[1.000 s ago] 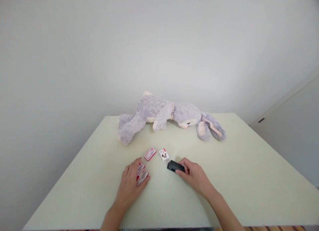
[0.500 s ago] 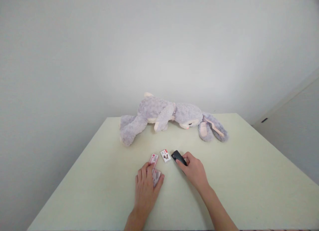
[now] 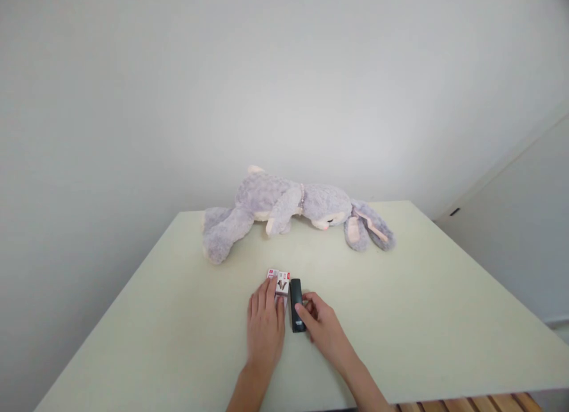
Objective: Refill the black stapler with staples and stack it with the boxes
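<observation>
My left hand [image 3: 265, 328] lies flat on the pale green table [image 3: 400, 317], fingers together, covering some small red-and-white boxes. Only the boxes' far ends [image 3: 280, 280] show beyond my fingertips. Right beside them lies a black stapler [image 3: 296, 300], pointing away from me and touching the boxes. My right hand [image 3: 323, 329] holds the stapler's near end with thumb and fingers.
A grey plush rabbit [image 3: 288, 206] lies on its side across the far part of the table, ears to the right. A white wall stands behind it. A strip of wooden floor [image 3: 466, 405] shows below the table's near right edge.
Both hands slid toward each other. The left hand pushed the scattered boxes right into one cluster. The right hand turned the stapler lengthwise and brought it against them.
</observation>
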Demonstrator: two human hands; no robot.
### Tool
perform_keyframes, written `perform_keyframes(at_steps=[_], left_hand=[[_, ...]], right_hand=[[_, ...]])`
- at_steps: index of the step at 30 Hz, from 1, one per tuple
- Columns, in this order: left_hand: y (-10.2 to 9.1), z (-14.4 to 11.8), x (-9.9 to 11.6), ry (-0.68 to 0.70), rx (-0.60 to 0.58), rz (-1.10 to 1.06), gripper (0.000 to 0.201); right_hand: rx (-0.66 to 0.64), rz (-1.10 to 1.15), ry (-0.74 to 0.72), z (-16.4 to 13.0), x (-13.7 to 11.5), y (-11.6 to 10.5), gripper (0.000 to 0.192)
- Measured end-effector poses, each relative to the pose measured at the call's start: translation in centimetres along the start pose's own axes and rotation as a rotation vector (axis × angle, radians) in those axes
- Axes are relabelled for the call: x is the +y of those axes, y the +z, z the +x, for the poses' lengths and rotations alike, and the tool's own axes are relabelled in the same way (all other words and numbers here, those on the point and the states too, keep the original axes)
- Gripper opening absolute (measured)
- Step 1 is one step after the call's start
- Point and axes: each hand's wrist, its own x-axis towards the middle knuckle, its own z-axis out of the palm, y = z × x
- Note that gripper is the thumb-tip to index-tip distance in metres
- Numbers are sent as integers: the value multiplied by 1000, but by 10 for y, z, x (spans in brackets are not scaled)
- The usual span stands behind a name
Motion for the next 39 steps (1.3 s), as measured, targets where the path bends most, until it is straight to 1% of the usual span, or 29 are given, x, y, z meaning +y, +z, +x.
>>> perform_keyframes(at_steps=[4,8,11,14,18,21,23,26,31,35,39], left_hand=[[-5,-5,-1,10,-35,-22,54],[-16,-19,-13,-31,-36,-61,58],[-29,-31,-30,-84,-21,-57,59],[-43,-36,-53,-125,6,19,60],[-59,-34,-85,-150,49,83,57],[-65,-29,-103,-159,65,103,54],[-66,-28,-110,-157,62,108,52],[-65,-28,-114,-160,67,108,52],[-64,-30,-111,-170,85,108,54],[-66,-28,-109,-166,112,137,55],[-69,-25,-111,-159,131,165,52]], right_hand=[[-14,62,-4,-5,-7,11,36],[-62,76,-39,-3,-15,25,32],[-114,71,-69,3,-20,42,30],[-154,57,-91,11,-24,67,28],[-197,47,-120,24,-33,101,26],[-208,44,-134,30,-38,116,28],[-204,40,-131,32,-38,122,31],[-188,27,-119,32,-35,125,35],[-141,-9,-109,33,-32,127,36],[-120,-34,-116,34,-38,129,36],[-126,-53,-147,30,-44,128,36]])
